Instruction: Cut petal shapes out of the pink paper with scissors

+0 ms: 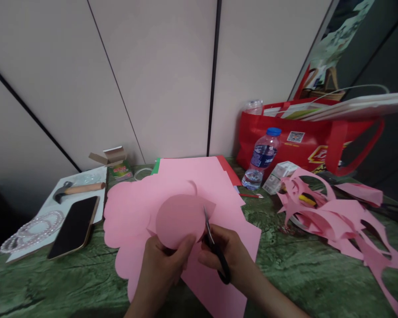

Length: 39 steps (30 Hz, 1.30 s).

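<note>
So the left hand (167, 260) has a rounded pink paper piece (179, 218) pinched between thumb and fingers along its lower edge, and the right hand (225, 251) is gripping black-handled scissors (215, 249) by the handles, blades pointing up and lying against the right side of that piece. It's all held up over the middle of the counter (268, 265), near the front edge.

Right under the hands there's a spread of pink sheets (192, 172) reaching to the back edge, with scalloped pink paper rounds (128, 212) fanned out on the left. A bit of green and a bit of red paper (228, 170) poke out at the back.

Further left, a white board holds a hammer (79, 189), a pearly bead string (36, 229) and a phone (75, 225) partly on it, and a little open box (119, 170) sits near the back edge. Over on the right, a pile of pink offcuts (338, 221) runs toward the front right corner, with a water bottle (262, 159) and a big red bag (285, 132) behind.
</note>
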Available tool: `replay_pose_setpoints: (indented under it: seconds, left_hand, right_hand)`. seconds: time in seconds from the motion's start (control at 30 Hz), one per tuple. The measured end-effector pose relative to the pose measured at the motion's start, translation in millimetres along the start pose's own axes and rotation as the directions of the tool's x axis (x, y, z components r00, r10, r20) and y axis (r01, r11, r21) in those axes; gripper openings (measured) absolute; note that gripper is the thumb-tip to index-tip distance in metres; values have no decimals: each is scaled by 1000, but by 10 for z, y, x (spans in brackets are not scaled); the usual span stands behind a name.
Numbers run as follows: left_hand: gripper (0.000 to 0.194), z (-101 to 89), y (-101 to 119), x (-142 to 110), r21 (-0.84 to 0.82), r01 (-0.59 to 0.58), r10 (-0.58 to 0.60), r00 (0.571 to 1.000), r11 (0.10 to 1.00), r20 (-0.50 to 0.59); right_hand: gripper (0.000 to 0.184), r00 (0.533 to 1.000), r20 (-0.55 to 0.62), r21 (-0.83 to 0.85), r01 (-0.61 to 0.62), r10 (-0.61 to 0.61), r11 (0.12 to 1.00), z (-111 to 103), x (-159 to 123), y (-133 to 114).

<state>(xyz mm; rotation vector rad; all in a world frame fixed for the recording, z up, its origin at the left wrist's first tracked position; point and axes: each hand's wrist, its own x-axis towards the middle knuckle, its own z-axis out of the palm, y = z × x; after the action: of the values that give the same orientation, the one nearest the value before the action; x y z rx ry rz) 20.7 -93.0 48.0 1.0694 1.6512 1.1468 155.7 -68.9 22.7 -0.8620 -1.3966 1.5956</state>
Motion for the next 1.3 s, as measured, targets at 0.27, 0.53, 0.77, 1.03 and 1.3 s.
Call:
replay_pose_setpoints:
  seconds: [0.27, 0.53, 0.77, 1.03, 1.3]
  left_hand:
    - [45, -14, 9, -2, 13, -25, 25, 1000, 1000, 7]
    - [42, -3, 66, -35, 14, -41, 42, 998, 999, -57]
    - [41, -13, 66, -30, -92, -30, 29, 999, 995, -13]
    - [39, -5, 68, -28, -107, -59, 61, 998, 993, 19]
    - [46, -11, 83, -18, -125, -38, 29, 997, 991, -77]
  right_hand:
    - [28, 1000, -15, -41, 1, -2, 999, 4, 0, 41]
    - [31, 999, -24, -16, -42, 41, 999, 7, -4, 31]
    - [31, 995, -56, -12, -85, 84, 996, 20, 2, 26]
    - [37, 996, -35, 11, -80, 80, 997, 30, -20, 8]
    - [38, 994, -29, 10, -107, 107, 994, 68, -33, 7]
